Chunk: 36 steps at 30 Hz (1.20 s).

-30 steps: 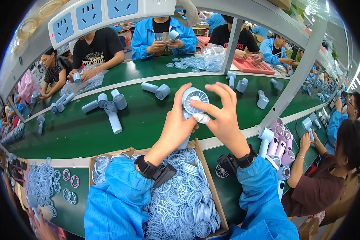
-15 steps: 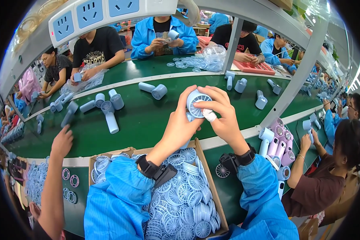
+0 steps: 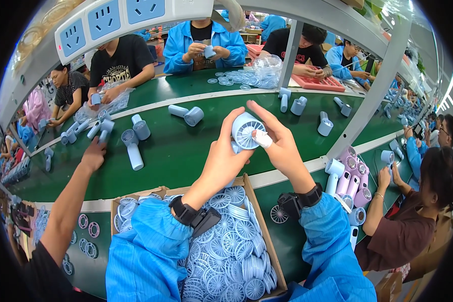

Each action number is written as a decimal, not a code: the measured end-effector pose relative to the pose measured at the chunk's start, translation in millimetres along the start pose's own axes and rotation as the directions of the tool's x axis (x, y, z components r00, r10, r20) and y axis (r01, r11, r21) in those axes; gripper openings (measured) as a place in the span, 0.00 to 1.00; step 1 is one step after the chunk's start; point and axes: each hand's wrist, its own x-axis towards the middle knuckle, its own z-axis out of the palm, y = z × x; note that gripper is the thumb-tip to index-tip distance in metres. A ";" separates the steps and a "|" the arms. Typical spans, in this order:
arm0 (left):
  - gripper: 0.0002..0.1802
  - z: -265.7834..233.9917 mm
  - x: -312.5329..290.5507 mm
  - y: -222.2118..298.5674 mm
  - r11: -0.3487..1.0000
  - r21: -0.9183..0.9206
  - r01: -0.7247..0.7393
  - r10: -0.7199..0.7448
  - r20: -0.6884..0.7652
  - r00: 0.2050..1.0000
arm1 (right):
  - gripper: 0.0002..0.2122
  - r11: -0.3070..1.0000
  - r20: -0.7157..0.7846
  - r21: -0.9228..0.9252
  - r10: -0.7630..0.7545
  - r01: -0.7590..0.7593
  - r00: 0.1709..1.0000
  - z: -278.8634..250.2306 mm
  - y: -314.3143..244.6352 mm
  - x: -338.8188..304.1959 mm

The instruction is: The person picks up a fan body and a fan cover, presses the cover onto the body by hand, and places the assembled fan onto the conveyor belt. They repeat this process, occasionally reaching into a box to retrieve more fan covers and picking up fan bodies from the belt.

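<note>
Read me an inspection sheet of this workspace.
Surface: long green flat surface, blue handheld units on it.
Job's things: blue cylindrical plastic housing with spoked front; brown cardboard box of blue spoked plastic discs.
Clutter: one loose spoked disc right of the box.
Hands: left hand holds the housing; right hand touches its front with white wrapped thumb.
Cables: possible thin dark cord beside left sleeve.
Surroundings: white power strip overhead; people opposite.

A white power strip (image 3: 124,21) runs overhead; a pink tray (image 3: 318,84) lies beyond.

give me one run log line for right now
left hand: holds blue fan | right hand: wrapped thumb on grille | nearby: carton of loose grilles
</note>
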 end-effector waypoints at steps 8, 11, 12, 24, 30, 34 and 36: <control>0.39 0.6 0.0 -2.8 0.997 0.042 -0.057 0.055 0.061 0.997 | 0.19 0.602 0.160 0.692 0.411 -0.399 0.897 -8.2 -6.2 -3.0; 0.39 -4.9 -0.3 -2.7 0.985 -0.169 -0.028 0.056 0.163 0.985 | 0.17 0.655 0.125 0.652 0.406 -0.384 0.905 -10.6 -5.2 -3.9; 0.39 -4.9 -0.5 -1.6 0.985 -0.170 -0.032 0.060 0.164 0.985 | 0.17 0.658 0.123 0.650 0.403 -0.381 0.907 -9.4 -4.4 -4.8; 0.36 -8.0 -1.8 6.0 0.993 -0.104 0.051 -0.035 0.149 0.988 | 0.14 0.677 0.061 0.663 0.378 -0.321 0.924 -0.5 0.7 -4.0; 0.30 -6.2 -4.4 7.9 0.993 -0.115 0.039 -0.020 0.159 0.987 | 0.18 0.643 0.125 0.643 0.447 -0.415 0.886 -0.4 -3.3 -2.8; 0.26 -6.9 -5.2 2.1 0.984 -0.171 0.055 -0.033 0.129 0.991 | 0.20 0.656 0.105 0.628 0.462 -0.419 0.881 6.6 -4.9 -5.1; 0.25 -7.3 -5.3 1.6 0.982 -0.182 0.053 -0.032 0.113 0.993 | 0.21 0.661 0.084 0.625 0.471 -0.414 0.878 7.6 -4.9 -6.1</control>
